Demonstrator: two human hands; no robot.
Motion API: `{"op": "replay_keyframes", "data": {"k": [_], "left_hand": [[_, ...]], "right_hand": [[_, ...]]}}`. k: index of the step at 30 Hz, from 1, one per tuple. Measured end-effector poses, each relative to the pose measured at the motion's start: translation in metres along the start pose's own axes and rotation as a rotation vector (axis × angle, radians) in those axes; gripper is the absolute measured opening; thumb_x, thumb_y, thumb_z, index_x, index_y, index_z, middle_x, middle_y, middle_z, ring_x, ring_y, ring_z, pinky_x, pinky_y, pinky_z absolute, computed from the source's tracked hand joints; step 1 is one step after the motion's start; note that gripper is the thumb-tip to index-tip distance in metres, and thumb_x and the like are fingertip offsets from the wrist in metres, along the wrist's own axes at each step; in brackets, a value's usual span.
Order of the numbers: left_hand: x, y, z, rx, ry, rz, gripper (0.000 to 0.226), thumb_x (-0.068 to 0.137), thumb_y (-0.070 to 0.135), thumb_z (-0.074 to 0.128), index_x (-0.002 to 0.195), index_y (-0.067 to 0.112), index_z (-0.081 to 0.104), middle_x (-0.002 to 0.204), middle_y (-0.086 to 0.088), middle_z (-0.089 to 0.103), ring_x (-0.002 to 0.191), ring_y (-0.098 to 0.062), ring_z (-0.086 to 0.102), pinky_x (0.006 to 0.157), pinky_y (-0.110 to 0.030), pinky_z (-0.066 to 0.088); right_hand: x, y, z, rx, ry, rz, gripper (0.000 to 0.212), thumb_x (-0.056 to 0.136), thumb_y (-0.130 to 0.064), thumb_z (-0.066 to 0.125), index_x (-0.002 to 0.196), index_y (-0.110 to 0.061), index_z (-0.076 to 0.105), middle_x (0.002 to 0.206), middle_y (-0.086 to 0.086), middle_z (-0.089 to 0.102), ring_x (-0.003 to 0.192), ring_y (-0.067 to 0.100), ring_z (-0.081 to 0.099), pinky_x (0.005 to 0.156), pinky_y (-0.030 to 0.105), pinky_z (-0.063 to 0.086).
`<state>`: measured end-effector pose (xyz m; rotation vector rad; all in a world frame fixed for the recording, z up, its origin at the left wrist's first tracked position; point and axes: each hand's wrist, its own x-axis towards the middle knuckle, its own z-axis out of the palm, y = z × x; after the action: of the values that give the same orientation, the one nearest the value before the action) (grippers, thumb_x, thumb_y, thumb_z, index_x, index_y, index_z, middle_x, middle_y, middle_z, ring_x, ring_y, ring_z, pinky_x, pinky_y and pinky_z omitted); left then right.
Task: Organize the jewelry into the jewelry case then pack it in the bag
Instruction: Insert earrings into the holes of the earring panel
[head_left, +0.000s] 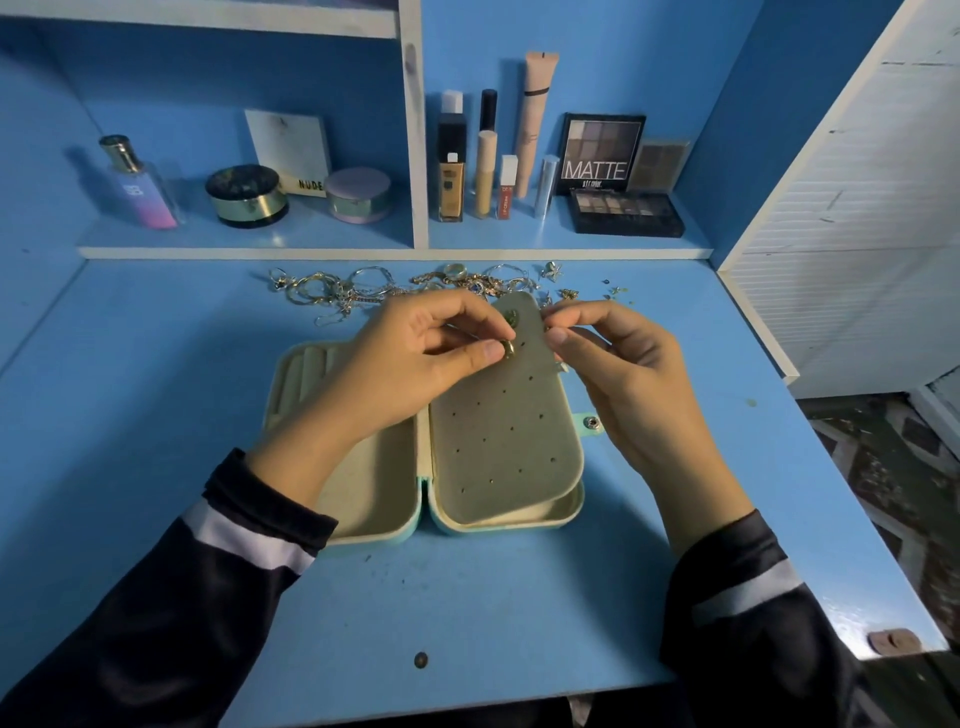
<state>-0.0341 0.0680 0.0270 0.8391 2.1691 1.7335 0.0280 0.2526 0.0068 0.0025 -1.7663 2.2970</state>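
Jewelry case (363, 499) is laid open at desk centre; judged light, stiff shell, soft lining, to be taken by outer edges
Earring panel (504, 431) is raised; thin, judged bendable
Jewelry pile (363, 286) at 12 o'clock, chains judged tangle-prone
Small earring (508, 349), judged slippery, is pinched at panel top by left hand (415, 358), thumb against forefinger
Panel edge at 2 o'clock is pinched by right hand (618, 358)
Read: "MATTE" on palette (600, 156) at 1 o'clock, "NUDE" on box (291, 150) at 11 o'clock

"MATTE" on the upright eyeshadow palette (601, 154); "NUDE" on the white box (291, 150).
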Motion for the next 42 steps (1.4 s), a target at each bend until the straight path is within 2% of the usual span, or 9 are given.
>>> {"op": "replay_keyframes", "data": {"k": [14, 22, 25, 29, 33, 39, 42], "left_hand": [[0.0, -0.002, 0.004, 0.019, 0.017, 0.0, 0.015, 0.086, 0.001, 0.069, 0.094, 0.014, 0.07, 0.092, 0.003, 0.071, 0.086, -0.004, 0.064, 0.086, -0.017, 0.051], [-0.001, -0.002, 0.005, 0.036, 0.035, -0.004, 0.016, 0.087, 0.004, 0.069, 0.094, 0.018, 0.071, 0.092, 0.005, 0.071, 0.086, -0.004, 0.065, 0.085, -0.018, 0.052], [-0.001, -0.004, 0.006, 0.057, 0.057, 0.02, 0.015, 0.087, 0.006, 0.069, 0.094, 0.019, 0.071, 0.093, 0.003, 0.072, 0.086, -0.008, 0.066, 0.084, -0.021, 0.053], [0.0, -0.006, 0.007, 0.093, 0.094, 0.059, 0.018, 0.087, 0.008, 0.07, 0.093, 0.025, 0.071, 0.091, 0.008, 0.072, 0.085, -0.008, 0.067, 0.081, -0.021, 0.053], [0.0, -0.007, 0.006, 0.134, 0.124, 0.107, 0.018, 0.087, 0.011, 0.071, 0.096, 0.026, 0.072, 0.094, 0.009, 0.072, 0.088, -0.009, 0.067, 0.084, -0.026, 0.055], [0.0, -0.01, 0.005, 0.185, 0.147, 0.19, 0.021, 0.087, 0.012, 0.071, 0.098, 0.03, 0.071, 0.098, 0.008, 0.071, 0.092, -0.011, 0.066, 0.084, -0.026, 0.054], [0.002, -0.011, 0.003, 0.224, 0.16, 0.245, 0.018, 0.087, 0.012, 0.071, 0.1, 0.025, 0.071, 0.099, 0.007, 0.071, 0.095, -0.016, 0.066, 0.085, -0.033, 0.054]], "right_hand": [[-0.002, -0.001, 0.0, 0.009, 0.004, 0.004, 0.006, 0.082, 0.002, 0.064, 0.086, -0.002, 0.066, 0.091, 0.003, 0.071, 0.084, 0.015, 0.066, 0.078, 0.02, 0.049], [-0.002, -0.002, 0.0, 0.015, -0.001, 0.004, 0.012, 0.076, -0.006, 0.067, 0.087, -0.001, 0.066, 0.091, 0.004, 0.071, 0.084, 0.016, 0.065, 0.079, 0.021, 0.049], [-0.002, -0.002, 0.0, 0.024, 0.001, 0.0, 0.013, 0.076, -0.006, 0.067, 0.088, 0.0, 0.065, 0.091, 0.004, 0.071, 0.084, 0.016, 0.066, 0.079, 0.021, 0.049], [-0.002, -0.002, 0.001, 0.037, -0.021, -0.017, 0.012, 0.078, -0.004, 0.065, 0.089, 0.001, 0.064, 0.093, 0.005, 0.072, 0.081, 0.015, 0.066, 0.079, 0.022, 0.05], [-0.002, -0.001, 0.001, 0.048, -0.035, -0.023, 0.011, 0.078, -0.003, 0.065, 0.089, 0.001, 0.065, 0.097, 0.007, 0.072, 0.088, 0.018, 0.067, 0.081, 0.023, 0.05], [-0.001, 0.001, 0.0, 0.058, -0.045, -0.029, 0.011, 0.079, -0.003, 0.065, 0.089, 0.001, 0.065, 0.1, 0.009, 0.072, 0.095, 0.021, 0.066, 0.085, 0.028, 0.051], [-0.002, 0.001, 0.001, 0.066, -0.047, -0.032, 0.01, 0.079, -0.003, 0.066, 0.089, 0.0, 0.066, 0.103, 0.012, 0.071, 0.098, 0.022, 0.066, 0.086, 0.029, 0.051]]}}
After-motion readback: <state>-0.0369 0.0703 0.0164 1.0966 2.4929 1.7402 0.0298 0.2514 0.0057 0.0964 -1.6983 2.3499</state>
